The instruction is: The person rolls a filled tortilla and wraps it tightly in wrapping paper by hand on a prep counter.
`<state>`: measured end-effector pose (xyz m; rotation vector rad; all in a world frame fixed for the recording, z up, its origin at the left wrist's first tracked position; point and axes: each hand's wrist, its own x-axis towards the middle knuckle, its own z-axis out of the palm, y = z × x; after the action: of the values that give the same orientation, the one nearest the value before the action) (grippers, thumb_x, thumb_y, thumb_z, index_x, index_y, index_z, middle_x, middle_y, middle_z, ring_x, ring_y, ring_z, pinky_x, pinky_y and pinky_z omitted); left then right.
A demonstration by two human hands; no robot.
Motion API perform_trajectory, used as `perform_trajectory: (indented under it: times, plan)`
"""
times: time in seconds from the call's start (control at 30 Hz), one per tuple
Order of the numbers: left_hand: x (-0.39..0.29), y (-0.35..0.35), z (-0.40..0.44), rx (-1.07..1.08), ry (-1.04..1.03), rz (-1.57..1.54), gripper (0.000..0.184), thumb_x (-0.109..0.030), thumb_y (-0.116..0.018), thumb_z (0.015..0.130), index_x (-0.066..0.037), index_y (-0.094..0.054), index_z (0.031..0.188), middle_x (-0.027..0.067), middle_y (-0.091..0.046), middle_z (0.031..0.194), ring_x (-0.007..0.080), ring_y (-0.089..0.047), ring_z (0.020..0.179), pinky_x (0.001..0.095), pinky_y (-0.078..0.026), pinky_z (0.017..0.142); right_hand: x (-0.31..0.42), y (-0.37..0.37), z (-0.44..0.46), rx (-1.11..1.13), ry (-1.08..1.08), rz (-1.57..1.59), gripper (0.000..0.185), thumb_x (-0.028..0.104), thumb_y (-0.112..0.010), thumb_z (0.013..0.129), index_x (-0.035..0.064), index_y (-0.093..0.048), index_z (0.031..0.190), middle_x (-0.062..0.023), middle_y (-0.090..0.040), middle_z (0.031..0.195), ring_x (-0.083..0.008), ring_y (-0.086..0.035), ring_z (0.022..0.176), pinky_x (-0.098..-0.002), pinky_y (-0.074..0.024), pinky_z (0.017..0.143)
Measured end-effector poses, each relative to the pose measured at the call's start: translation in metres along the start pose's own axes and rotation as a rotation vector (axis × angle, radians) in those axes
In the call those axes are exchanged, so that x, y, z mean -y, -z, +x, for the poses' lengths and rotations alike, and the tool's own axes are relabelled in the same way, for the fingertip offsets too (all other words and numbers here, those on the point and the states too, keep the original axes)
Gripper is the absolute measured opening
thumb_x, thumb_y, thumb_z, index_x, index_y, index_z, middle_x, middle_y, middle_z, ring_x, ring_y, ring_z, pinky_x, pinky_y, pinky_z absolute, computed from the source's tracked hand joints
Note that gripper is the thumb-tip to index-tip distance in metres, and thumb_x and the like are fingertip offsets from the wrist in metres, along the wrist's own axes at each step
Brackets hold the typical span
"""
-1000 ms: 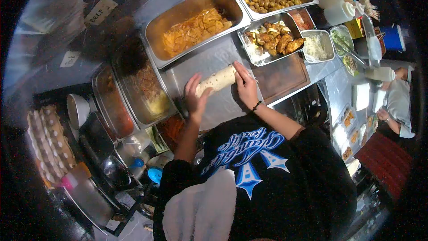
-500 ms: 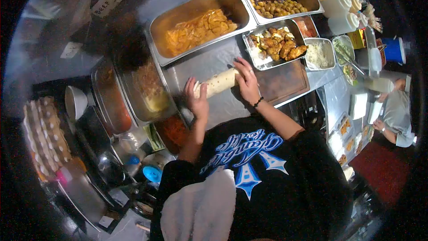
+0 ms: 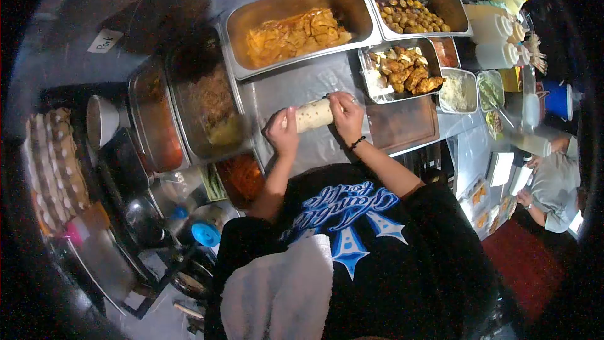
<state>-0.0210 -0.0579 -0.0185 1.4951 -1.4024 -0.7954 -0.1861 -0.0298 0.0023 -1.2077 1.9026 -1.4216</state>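
Note:
A rolled tortilla wrap [image 3: 313,115], pale with brown spots, lies across the metal work surface [image 3: 277,85] in front of me. My left hand [image 3: 282,131] is wrapped round its left end, thumb along the near side. Round the right end my right hand [image 3: 346,116] is closed, with a dark bead bracelet on the wrist. Both ends of the wrap are hidden in my fingers, and so is any filling. Just beyond my right hand stands a metal tray of browned chicken pieces [image 3: 412,79].
Deep pans of sauced meat strips [image 3: 296,34] and small potatoes [image 3: 412,17] stand behind. A brown cutting board [image 3: 402,124] lies to the right. Shredded meat [image 3: 211,97] and shredded carrot [image 3: 242,179] sit left. Egg trays [image 3: 56,170] stand far left. A co-worker [image 3: 557,179] stands at far right.
My fingers, flat and extended on the wrap before, have curled round its two ends. The wrap looks shorter between my hands. The whole view has shifted slightly.

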Motion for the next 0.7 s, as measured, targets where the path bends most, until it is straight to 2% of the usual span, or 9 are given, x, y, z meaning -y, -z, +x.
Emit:
perform_trajectory:
  times: [0.13, 0.2, 0.23, 0.3, 0.33, 0.4, 0.47, 0.6, 0.7]
  plan:
    - [-0.002, 0.003, 0.006, 0.003, 0.010, 0.016, 0.018, -0.019, -0.069, 0.088, -0.002, -0.074, 0.087, 0.0145, -0.070, 0.078, 0.0298, -0.068, 0.071, 0.0362, -0.052, 0.069, 0.001, 0.009, 0.006, 0.078, -0.006, -0.011, 0.021, 0.018, -0.062, 0.091, -0.0017, -0.070, 0.092, -0.0171, -0.070, 0.097, -0.0311, -0.068, 0.089, -0.0354, -0.0515, 0.079]
    - [-0.007, 0.013, 0.009, 0.164, 0.089, 0.063, 0.019, -0.019, -0.073, 0.084, -0.003, -0.073, 0.094, 0.0150, -0.072, 0.092, 0.0295, -0.069, 0.083, 0.0362, -0.053, 0.077, 0.003, 0.014, 0.011, 0.146, 0.005, -0.015, 0.022, 0.019, -0.063, 0.091, -0.0002, -0.070, 0.096, -0.0169, -0.070, 0.099, -0.0306, -0.068, 0.091, -0.0344, -0.0511, 0.081]
    - [-0.009, 0.017, 0.012, 0.153, 0.092, 0.061, 0.019, -0.019, -0.073, 0.084, -0.003, -0.073, 0.094, 0.0150, -0.072, 0.092, 0.0295, -0.069, 0.083, 0.0362, -0.053, 0.077, 0.006, 0.022, 0.013, 0.231, -0.044, 0.013, 0.022, 0.021, -0.064, 0.090, 0.0037, -0.072, 0.103, -0.0146, -0.070, 0.106, -0.0292, -0.067, 0.100, -0.0341, -0.0509, 0.087]
    - [-0.014, 0.021, 0.018, 0.110, -0.328, 0.146, 0.037, -0.023, -0.080, 0.075, -0.005, -0.072, 0.106, 0.0140, -0.069, 0.111, 0.0272, -0.067, 0.100, 0.0361, -0.052, 0.088, 0.006, 0.028, 0.017, 0.293, 0.053, 0.000, 0.023, 0.018, -0.067, 0.089, 0.0030, -0.071, 0.106, -0.0146, -0.068, 0.111, -0.0279, -0.065, 0.104, -0.0344, -0.0499, 0.090]
    - [-0.022, 0.025, 0.022, 0.107, -0.319, 0.146, 0.037, -0.023, -0.080, 0.075, -0.005, -0.072, 0.106, 0.0140, -0.069, 0.111, 0.0272, -0.067, 0.100, 0.0361, -0.052, 0.088, 0.006, 0.030, 0.019, 0.345, 0.143, -0.013, 0.025, 0.015, -0.069, 0.088, 0.0023, -0.071, 0.109, -0.0146, -0.067, 0.117, -0.0266, -0.063, 0.108, -0.0347, -0.0490, 0.092]
    - [-0.037, 0.032, 0.030, 0.367, -0.445, 0.217, 0.058, -0.030, -0.086, 0.064, -0.008, -0.069, 0.115, 0.0118, -0.064, 0.124, 0.0254, -0.062, 0.112, 0.0367, -0.050, 0.095, 0.005, 0.032, 0.023, 0.400, 0.160, 0.015, 0.030, 0.014, -0.073, 0.083, 0.0038, -0.071, 0.111, -0.0139, -0.065, 0.121, -0.0266, -0.061, 0.112, -0.0353, -0.0483, 0.095]
    - [-0.047, 0.034, 0.038, 0.469, -0.450, 0.240, 0.061, -0.032, -0.088, 0.061, -0.008, -0.070, 0.114, 0.0106, -0.065, 0.122, 0.0254, -0.063, 0.110, 0.0366, -0.050, 0.094, 0.005, 0.028, 0.028, 0.434, 0.337, -0.009, 0.031, 0.015, -0.077, 0.078, 0.0036, -0.072, 0.107, -0.0134, -0.068, 0.116, -0.0266, -0.063, 0.108, -0.0352, -0.0492, 0.093]
    - [-0.036, 0.026, 0.039, 0.660, -0.362, 0.196, 0.061, -0.034, -0.089, 0.059, -0.010, -0.072, 0.112, 0.0079, -0.069, 0.116, 0.0254, -0.067, 0.104, 0.0355, -0.053, 0.089, -0.001, 0.025, 0.027, 0.451, 0.300, -0.015, 0.031, 0.014, -0.081, 0.074, 0.0039, -0.074, 0.103, -0.0120, -0.071, 0.107, -0.0264, -0.065, 0.101, -0.0352, -0.0506, 0.089]
    - [-0.032, 0.024, 0.038, 0.616, -0.410, 0.172, 0.056, -0.032, -0.089, 0.061, -0.011, -0.073, 0.110, 0.0066, -0.071, 0.112, 0.0253, -0.069, 0.099, 0.0344, -0.055, 0.085, -0.004, 0.022, 0.024, 0.381, 0.318, -0.020, 0.030, 0.014, -0.082, 0.072, 0.0042, -0.075, 0.099, -0.0104, -0.072, 0.100, -0.0260, -0.066, 0.095, -0.0352, -0.0517, 0.085]
